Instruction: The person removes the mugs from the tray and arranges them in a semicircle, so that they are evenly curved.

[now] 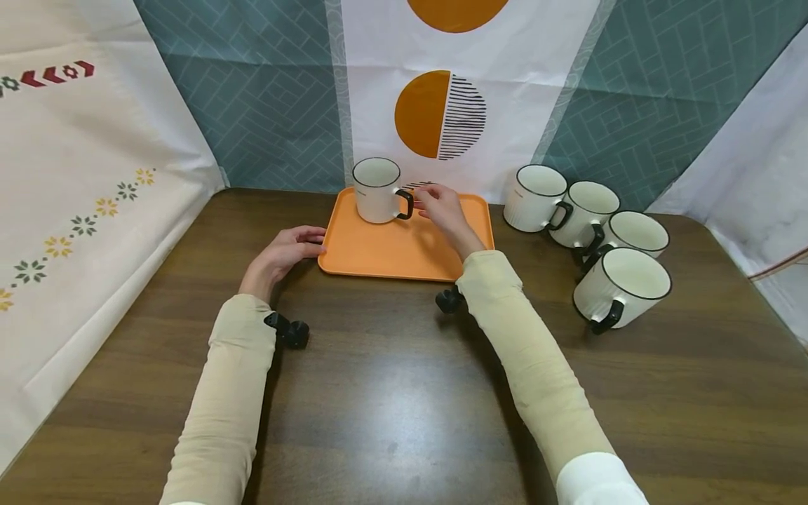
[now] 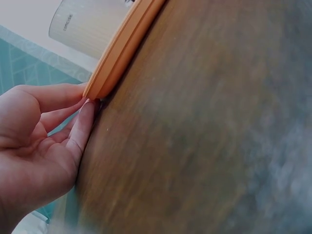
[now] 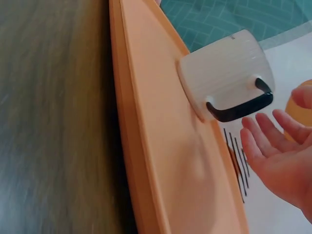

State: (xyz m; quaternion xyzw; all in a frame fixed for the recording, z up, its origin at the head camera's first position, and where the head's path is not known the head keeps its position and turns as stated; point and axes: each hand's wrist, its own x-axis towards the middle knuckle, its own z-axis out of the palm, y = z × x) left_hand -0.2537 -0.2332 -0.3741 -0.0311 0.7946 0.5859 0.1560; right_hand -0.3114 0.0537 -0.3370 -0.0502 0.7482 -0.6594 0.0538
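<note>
An orange tray (image 1: 404,252) lies on the table, with one white mug (image 1: 374,200) standing upright near its back left corner. The mug's black handle (image 3: 243,108) points toward my right hand (image 1: 442,210). That hand hovers over the tray with fingers loosely bent, fingertips close beside the handle, nothing held. In the right wrist view a gap shows between thumb and fingers. My left hand (image 1: 284,254) is at the tray's left edge. There the left wrist view has thumb and fingertips (image 2: 87,109) pinching the rim.
Several more white mugs (image 1: 637,280) with dark rims and black handles cluster on the table right of the tray. A patterned cloth wall (image 1: 252,105) stands right behind the tray, and a white embroidered cloth (image 1: 95,231) borders the table's left side.
</note>
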